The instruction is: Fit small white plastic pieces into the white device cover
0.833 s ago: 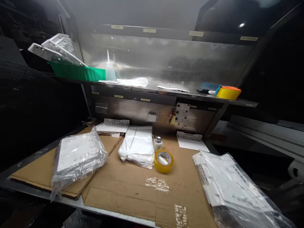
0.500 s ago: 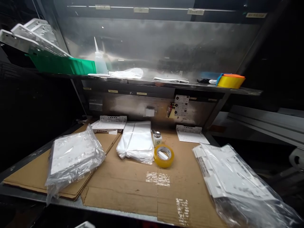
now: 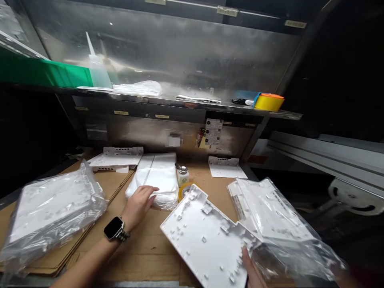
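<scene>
Fingertips (image 3: 154, 189) touch bag stack (image 3: 159, 180); right hand (image 3: 253, 272) grips panel (image 3: 207, 240)

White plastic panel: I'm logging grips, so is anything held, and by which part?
The right hand holds the flat white moulded plastic panel by its near right edge.
</scene>
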The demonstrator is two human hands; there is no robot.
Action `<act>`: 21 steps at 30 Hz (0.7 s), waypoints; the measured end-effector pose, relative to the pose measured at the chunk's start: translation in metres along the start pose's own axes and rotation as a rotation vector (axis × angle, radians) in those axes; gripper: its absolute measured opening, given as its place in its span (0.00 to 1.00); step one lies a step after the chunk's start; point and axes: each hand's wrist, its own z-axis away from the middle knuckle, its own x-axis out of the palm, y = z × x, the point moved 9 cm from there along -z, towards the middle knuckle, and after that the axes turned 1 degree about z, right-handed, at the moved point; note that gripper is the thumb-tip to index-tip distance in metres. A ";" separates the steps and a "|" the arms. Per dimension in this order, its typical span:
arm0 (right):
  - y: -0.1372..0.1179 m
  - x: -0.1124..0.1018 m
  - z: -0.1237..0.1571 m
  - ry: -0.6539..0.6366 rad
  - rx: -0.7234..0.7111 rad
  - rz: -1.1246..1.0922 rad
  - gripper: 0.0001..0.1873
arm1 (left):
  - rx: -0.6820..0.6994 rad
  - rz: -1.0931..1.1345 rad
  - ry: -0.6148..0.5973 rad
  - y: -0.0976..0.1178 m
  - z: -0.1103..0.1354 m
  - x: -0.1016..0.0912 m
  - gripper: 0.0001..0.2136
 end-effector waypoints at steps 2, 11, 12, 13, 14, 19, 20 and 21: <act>-0.005 -0.014 -0.003 0.044 0.002 -0.109 0.56 | 0.029 -0.115 0.014 -0.014 -0.016 0.004 0.22; -0.036 -0.010 0.009 0.140 -0.174 -0.321 0.54 | -0.038 -0.309 -0.012 -0.050 -0.040 -0.018 0.16; -0.037 -0.010 0.010 0.143 -0.176 -0.325 0.55 | -0.054 -0.305 -0.026 -0.053 -0.045 -0.021 0.17; -0.037 -0.010 0.011 0.143 -0.175 -0.327 0.55 | -0.066 -0.303 -0.043 -0.055 -0.049 -0.023 0.18; -0.036 -0.011 0.011 0.147 -0.174 -0.325 0.55 | -0.067 -0.303 -0.064 -0.056 -0.052 -0.023 0.20; -0.029 -0.021 0.007 0.134 -0.139 -0.269 0.56 | 0.040 -0.323 -0.129 -0.039 -0.042 -0.006 0.24; -0.026 -0.024 0.005 0.140 -0.126 -0.252 0.57 | 0.050 -0.327 -0.118 -0.036 -0.039 -0.004 0.21; -0.023 -0.028 0.003 0.148 -0.113 -0.232 0.57 | 0.050 -0.325 -0.103 -0.035 -0.037 -0.003 0.19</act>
